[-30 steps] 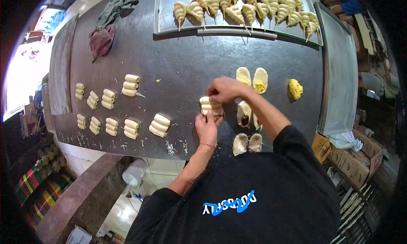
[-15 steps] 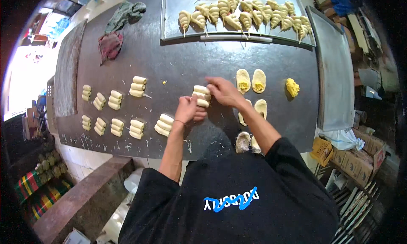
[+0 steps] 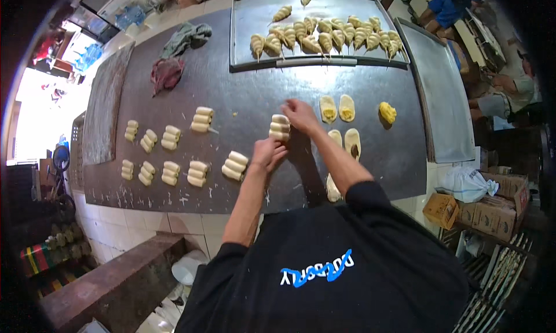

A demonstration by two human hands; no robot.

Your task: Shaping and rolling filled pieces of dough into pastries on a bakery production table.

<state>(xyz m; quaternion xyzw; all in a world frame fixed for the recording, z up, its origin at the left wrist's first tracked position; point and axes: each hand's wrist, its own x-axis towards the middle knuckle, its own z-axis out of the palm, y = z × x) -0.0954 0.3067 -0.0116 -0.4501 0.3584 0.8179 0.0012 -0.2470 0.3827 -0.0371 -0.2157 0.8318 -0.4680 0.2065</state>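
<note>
A row of dough rolls [image 3: 279, 128] lies side by side on the dark table in front of me. My left hand [image 3: 270, 153] is at the row's near end, fingers curled and drawn together against it. At the far right end is my right hand [image 3: 300, 116], its fingers bent against the top roll; the fingertips are partly hidden. Right of my hands lie flattened dough ovals, two topped with yellow filling [image 3: 329, 111]; one nearer dough oval [image 3: 352, 142] carries a dark filling. My right forearm covers part of the others. Left of my hands is another group of rolls [image 3: 235, 165].
Several groups of dough rolls [image 3: 169, 173] stand in two rows at left. A metal tray [image 3: 249, 14] of twisted dough pieces is at the back. A yellow filling lump [image 3: 387, 113] sits at right. Green [image 3: 186, 39] and red cloths [image 3: 167, 75] lie back left. Beyond right, people sit.
The view has shifted, so the table sits differently in it. My left hand has slid down from the rolls' side to their near end. My right hand stays by the far end.
</note>
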